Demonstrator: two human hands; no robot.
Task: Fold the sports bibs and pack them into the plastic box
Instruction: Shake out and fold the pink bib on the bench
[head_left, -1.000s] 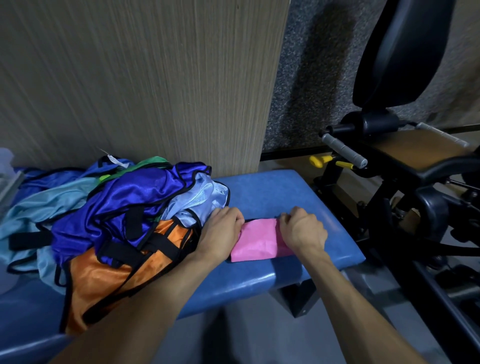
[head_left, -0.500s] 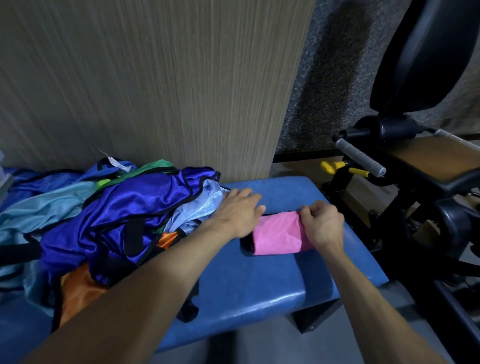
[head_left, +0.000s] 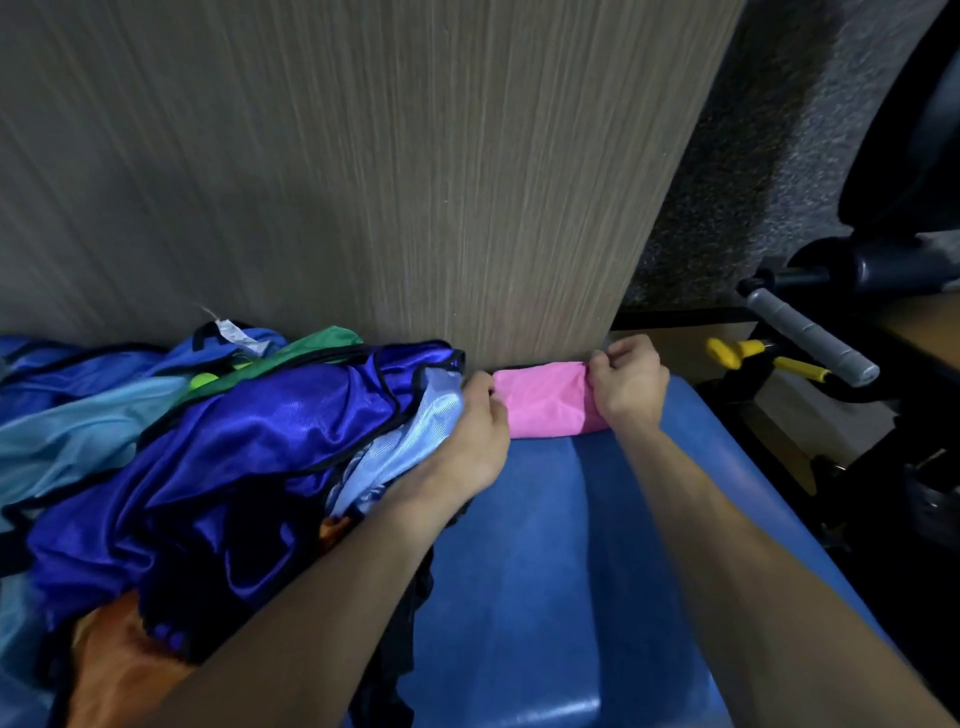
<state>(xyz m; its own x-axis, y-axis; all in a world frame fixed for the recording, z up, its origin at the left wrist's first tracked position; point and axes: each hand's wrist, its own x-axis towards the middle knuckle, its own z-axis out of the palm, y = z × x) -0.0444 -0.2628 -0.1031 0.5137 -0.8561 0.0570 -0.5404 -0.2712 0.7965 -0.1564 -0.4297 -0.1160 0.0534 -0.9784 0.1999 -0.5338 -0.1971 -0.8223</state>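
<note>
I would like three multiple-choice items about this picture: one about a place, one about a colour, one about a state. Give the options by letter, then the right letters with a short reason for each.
1. Where does the pile of unfolded bibs lie, relative to the pink bib?
A. to its left
B. to its right
C. on top of it

2. What colour is the padded bench?
A. red
B. blue
C. grey

3. How is the pink bib held?
A. by the left hand only
B. by neither hand
C. by both hands, one at each end

Answers:
1 A: the pile of unfolded bibs lies left of the pink bib.
2 B: the bare part of the padded bench is blue.
3 C: the left hand holds its left end and the right hand pinches its right end.
</note>
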